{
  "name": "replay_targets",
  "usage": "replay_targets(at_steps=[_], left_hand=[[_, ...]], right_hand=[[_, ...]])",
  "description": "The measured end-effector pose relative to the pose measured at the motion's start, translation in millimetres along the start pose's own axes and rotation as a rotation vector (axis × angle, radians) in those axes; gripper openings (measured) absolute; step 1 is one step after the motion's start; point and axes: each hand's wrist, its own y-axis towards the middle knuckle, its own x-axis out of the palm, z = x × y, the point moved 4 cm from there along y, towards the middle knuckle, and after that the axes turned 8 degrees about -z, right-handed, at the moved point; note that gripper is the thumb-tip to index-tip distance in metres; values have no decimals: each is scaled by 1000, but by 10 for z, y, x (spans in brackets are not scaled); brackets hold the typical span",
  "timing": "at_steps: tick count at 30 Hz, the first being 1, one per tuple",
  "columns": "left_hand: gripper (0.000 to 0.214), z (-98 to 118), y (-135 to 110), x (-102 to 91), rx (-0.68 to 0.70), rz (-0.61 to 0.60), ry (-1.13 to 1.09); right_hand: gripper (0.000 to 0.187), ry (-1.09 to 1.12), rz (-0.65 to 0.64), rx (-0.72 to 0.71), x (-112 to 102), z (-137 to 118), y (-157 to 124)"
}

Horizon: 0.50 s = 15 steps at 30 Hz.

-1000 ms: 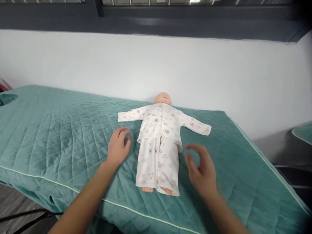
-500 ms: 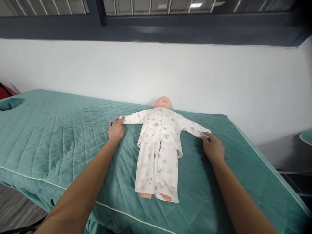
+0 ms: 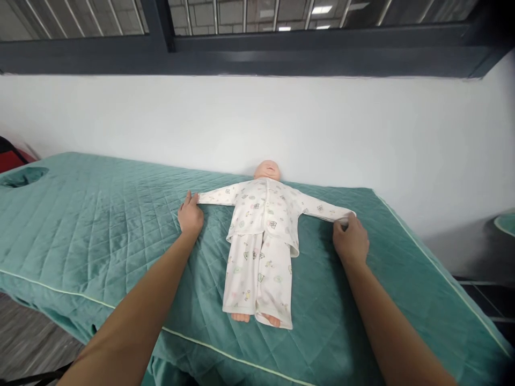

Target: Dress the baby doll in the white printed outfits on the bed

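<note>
A baby doll (image 3: 267,170) lies on its back on a green quilted bed (image 3: 100,214), head toward the wall. It wears a white printed top (image 3: 265,212) and matching trousers (image 3: 259,279), with bare feet showing at the hem. My left hand (image 3: 190,215) pinches the cuff of the sleeve stretched out to the left. My right hand (image 3: 351,238) grips the cuff of the other sleeve (image 3: 325,210) and holds it a little off the bed. Both sleeves are pulled straight out sideways.
A white wall (image 3: 362,134) runs behind the bed under a dark window frame (image 3: 257,53). The bed has a face hole (image 3: 22,176) at far left and a piped edge (image 3: 225,351) toward me. Another green surface (image 3: 505,221) shows at right.
Both hands have gone from hovering beside the doll's trousers out to the sleeve ends and closed on the cuffs. The right sleeve end is now lifted slightly.
</note>
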Motion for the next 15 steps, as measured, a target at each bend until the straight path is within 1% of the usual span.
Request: replay_targets(at_steps=[2,4,5,7,8,10,11,12,13,15], left_hand=[[58,18,0,14,-1,-17,35],[59,66,-18,11,20,9,87],[60,107,-35,3,52,36,122],[64,224,-81,-2,180,67,189],[65,290,-108,4,264,59,211],[62,409,-164,30,401,7,205],[58,455,-188,42,430,-18,173],[54,494,-208,53,427,-34,125],[48,526,-225,67,398,-51,64],[39,586,-257,116,294,-110,-76]], right_hand=[[49,20,1,64,-5,49,1],[44,61,27,71,-11,72,-2],[44,90,57,57,-20,76,-6],[48,148,143,-4,-53,68,-20],[49,176,193,-44,-76,57,-32],[45,212,277,-122,-121,20,-68],[42,231,300,-157,-137,-10,-90],[39,255,295,-185,-140,-50,-114],[36,286,255,-202,-125,-101,-136],[35,385,93,-219,-44,-239,-186]])
